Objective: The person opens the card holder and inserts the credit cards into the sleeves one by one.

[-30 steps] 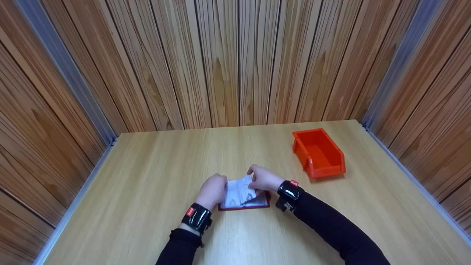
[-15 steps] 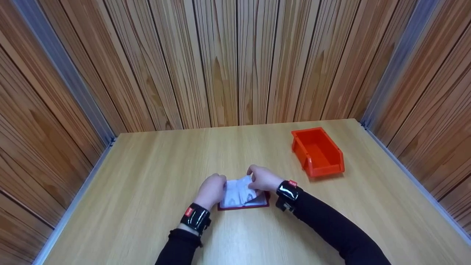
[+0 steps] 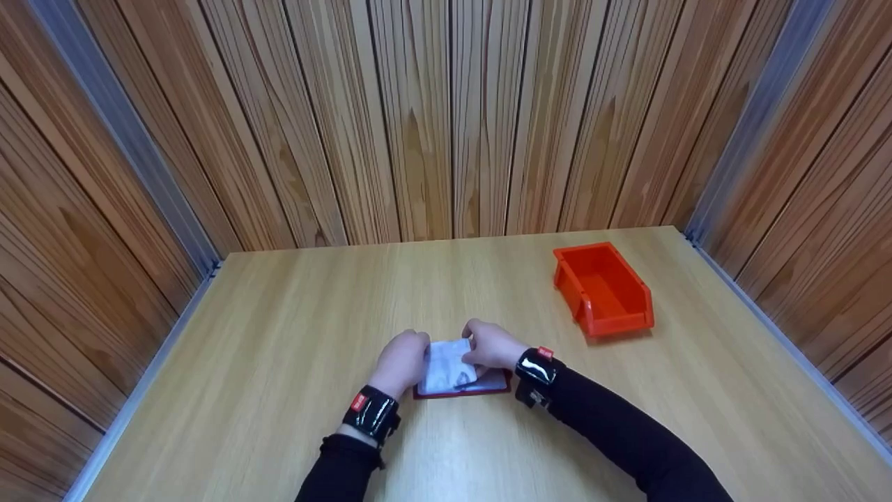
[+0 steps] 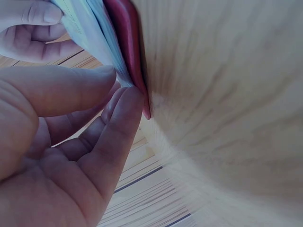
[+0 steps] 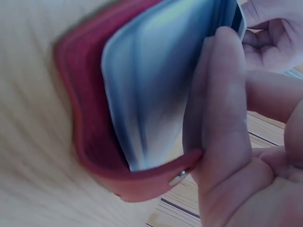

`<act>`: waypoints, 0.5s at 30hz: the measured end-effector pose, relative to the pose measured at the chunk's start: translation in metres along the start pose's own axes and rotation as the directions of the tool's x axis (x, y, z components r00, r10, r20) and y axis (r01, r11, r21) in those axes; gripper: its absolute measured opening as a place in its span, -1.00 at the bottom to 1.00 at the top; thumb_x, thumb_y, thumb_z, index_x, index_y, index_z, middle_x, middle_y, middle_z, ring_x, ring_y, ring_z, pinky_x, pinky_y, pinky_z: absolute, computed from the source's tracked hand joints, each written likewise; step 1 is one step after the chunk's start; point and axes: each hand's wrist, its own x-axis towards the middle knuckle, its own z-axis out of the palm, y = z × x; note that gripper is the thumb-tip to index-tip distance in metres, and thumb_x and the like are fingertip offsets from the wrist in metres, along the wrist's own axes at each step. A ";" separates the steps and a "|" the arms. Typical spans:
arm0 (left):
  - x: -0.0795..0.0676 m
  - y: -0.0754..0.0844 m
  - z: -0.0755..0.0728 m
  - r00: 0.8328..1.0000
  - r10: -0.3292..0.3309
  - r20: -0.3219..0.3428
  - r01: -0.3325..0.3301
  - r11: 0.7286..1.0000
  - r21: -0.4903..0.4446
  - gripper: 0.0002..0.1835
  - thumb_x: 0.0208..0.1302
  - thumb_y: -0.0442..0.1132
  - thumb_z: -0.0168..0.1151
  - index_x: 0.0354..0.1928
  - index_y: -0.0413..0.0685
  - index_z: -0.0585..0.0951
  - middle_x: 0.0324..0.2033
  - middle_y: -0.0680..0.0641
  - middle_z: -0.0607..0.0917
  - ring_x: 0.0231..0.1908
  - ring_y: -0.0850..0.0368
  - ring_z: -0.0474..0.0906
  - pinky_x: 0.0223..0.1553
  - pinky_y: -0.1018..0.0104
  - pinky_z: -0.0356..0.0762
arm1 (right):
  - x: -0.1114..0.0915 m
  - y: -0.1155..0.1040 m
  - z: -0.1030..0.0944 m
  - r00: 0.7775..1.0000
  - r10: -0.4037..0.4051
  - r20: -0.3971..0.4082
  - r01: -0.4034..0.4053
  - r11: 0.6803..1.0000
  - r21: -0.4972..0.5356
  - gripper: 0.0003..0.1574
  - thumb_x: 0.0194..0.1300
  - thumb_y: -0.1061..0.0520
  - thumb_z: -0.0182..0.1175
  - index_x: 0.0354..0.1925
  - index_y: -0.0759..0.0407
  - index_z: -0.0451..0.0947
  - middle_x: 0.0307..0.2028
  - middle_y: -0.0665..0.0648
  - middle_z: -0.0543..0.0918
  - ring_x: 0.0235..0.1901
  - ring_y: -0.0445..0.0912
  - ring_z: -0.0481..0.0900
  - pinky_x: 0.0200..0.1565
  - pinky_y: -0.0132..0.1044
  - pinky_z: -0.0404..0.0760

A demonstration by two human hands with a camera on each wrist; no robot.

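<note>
A red card holder [image 3: 463, 395] lies opened on the table in the head view, its whitish plastic sleeves [image 3: 444, 366] facing up. My left hand [image 3: 403, 359] is at its left edge; in the left wrist view the thumb and fingertips pinch the edge of the stacked sleeves [image 4: 102, 35] beside the red cover [image 4: 128, 38]. My right hand [image 3: 493, 345] pinches a lifted sleeve near its upper right corner. The right wrist view has the fingers against that stack, above a bluish sleeve [image 5: 151, 90] and a red strap with a metal snap [image 5: 180, 177]. Cards inside cannot be made out.
An orange-red open-fronted plastic bin [image 3: 605, 289] stands on the wooden table [image 3: 313, 300] at the back right. Wood-panelled walls [image 3: 432, 125] rise behind and on both sides, with metal rails [image 3: 139, 132] at the corners.
My right hand has shifted slightly left and down, carrying the lifted sleeve over towards the left side. The left hand, the card holder and the bin have stayed in place.
</note>
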 end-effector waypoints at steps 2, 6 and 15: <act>0.000 0.000 0.000 1.000 -0.010 0.012 0.010 1.000 -0.003 -0.97 0.22 -0.44 0.25 -0.29 -0.25 0.62 -0.45 -0.10 0.52 -0.36 -0.01 0.51 -0.25 0.10 0.51 | 0.000 -0.001 0.001 1.000 0.008 0.001 -0.008 1.000 0.003 -0.54 0.27 0.24 0.31 0.10 0.30 0.43 -0.31 0.14 0.54 -0.46 -0.06 0.57 -0.46 -0.28 0.61; 0.000 0.000 -0.001 1.000 0.003 0.009 -0.003 1.000 0.005 -0.96 0.21 -0.45 0.25 -0.30 -0.25 0.61 -0.45 -0.10 0.52 -0.36 -0.02 0.51 -0.25 0.09 0.51 | 0.000 -0.005 0.004 1.000 0.031 0.000 -0.031 0.999 -0.013 -0.53 0.28 0.22 0.31 0.12 0.28 0.43 -0.29 0.13 0.54 -0.45 -0.06 0.57 -0.43 -0.27 0.60; -0.001 -0.002 0.000 0.999 0.047 -0.026 -0.047 0.999 0.001 -0.95 0.15 -0.45 0.27 -0.40 -0.24 0.57 -0.49 -0.11 0.52 -0.40 -0.04 0.50 -0.30 0.07 0.50 | 0.003 -0.013 0.013 1.000 -0.004 -0.011 0.003 0.996 -0.090 -0.56 0.27 0.23 0.31 0.06 0.36 0.46 -0.29 0.14 0.57 -0.45 -0.08 0.55 -0.43 -0.29 0.59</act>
